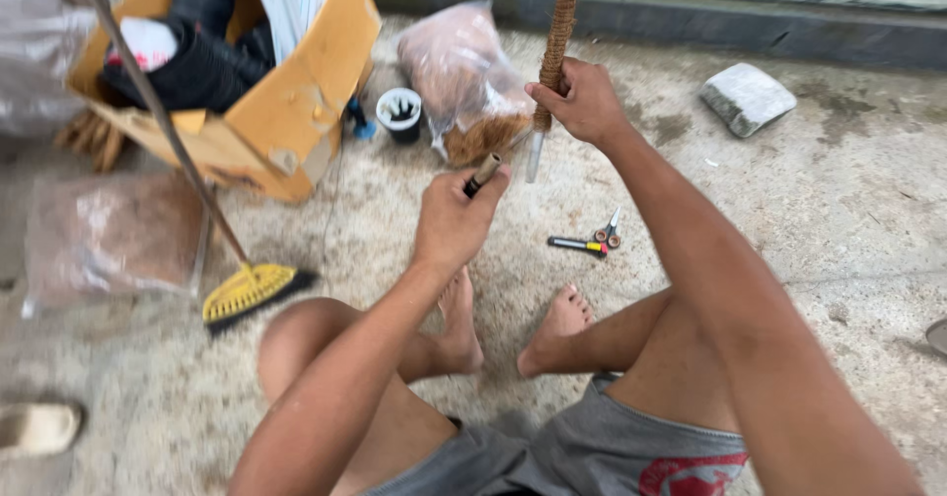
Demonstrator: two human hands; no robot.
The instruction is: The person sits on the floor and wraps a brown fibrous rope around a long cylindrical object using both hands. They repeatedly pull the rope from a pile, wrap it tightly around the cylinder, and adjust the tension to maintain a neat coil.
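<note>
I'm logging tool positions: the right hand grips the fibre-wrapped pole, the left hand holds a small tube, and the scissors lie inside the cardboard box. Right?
Not quite. In the head view the scissors lie on the concrete floor by the feet, not in the cardboard box. The right hand grips the fibre-wrapped pole; the left hand holds the small tube.

Sitting on the concrete floor (848, 210) here. Right hand (582, 102) is up on a rope-wrapped pole (557, 33), left hand (454, 222) lower and just left of it, with a small tube (483, 173) in it. Scissors (604, 235) lie on the floor right of the left hand. Cardboard box (286, 111) sits far left, broom (247, 289) in front of it, a cup (400, 111) and a bag of fibre (464, 77) to its right. A stone block (747, 97) lies far right.
</note>
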